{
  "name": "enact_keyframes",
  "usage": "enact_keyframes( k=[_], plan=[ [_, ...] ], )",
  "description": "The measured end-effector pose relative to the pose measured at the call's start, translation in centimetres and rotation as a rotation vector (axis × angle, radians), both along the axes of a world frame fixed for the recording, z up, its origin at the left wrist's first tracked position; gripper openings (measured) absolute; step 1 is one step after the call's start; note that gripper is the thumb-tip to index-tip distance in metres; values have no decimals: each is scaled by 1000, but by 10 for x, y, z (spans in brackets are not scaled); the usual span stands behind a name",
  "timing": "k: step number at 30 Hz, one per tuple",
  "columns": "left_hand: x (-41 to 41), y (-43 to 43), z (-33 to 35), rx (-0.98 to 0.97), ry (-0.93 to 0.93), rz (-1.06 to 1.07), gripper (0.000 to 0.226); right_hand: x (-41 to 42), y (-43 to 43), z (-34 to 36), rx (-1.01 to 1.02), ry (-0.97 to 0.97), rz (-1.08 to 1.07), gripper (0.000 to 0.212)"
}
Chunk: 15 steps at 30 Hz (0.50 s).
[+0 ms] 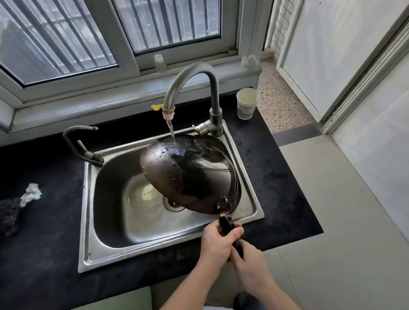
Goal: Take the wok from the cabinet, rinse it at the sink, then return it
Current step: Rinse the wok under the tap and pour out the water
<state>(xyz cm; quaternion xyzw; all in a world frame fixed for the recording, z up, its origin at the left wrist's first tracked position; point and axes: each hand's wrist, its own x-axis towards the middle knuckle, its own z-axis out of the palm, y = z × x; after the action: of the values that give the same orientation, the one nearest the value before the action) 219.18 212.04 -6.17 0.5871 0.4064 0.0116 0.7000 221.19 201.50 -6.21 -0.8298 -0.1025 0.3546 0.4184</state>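
While water runs from the faucet [189, 88] onto it, the wok [190, 175] hangs over the sink [112, 234], turned bottom-up and tilted, dark, wet and shiny with drops. Both the left hand [217, 244] and the right hand [251, 265] grip its black handle [229, 228] at the sink's front edge.

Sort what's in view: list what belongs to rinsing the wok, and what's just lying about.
In use:
wok, turned underside up under the stream
tall faucet, running
sink
left hand and right hand, both on the wok handle

Lying about:
paper cup
small faucet
scrubber with white rag
small bottle on the sill
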Motion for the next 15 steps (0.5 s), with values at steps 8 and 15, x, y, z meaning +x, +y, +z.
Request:
enact_keyframes(
  k=[8, 15],
  plan=[
    [26, 0, 6, -32, 17, 100, 12, 36, 3, -1, 74, 137, 19, 34],
    [39, 4, 7, -45, 20, 145, 14, 55, 5, 13, 160, 261, 51, 40]
  ],
)
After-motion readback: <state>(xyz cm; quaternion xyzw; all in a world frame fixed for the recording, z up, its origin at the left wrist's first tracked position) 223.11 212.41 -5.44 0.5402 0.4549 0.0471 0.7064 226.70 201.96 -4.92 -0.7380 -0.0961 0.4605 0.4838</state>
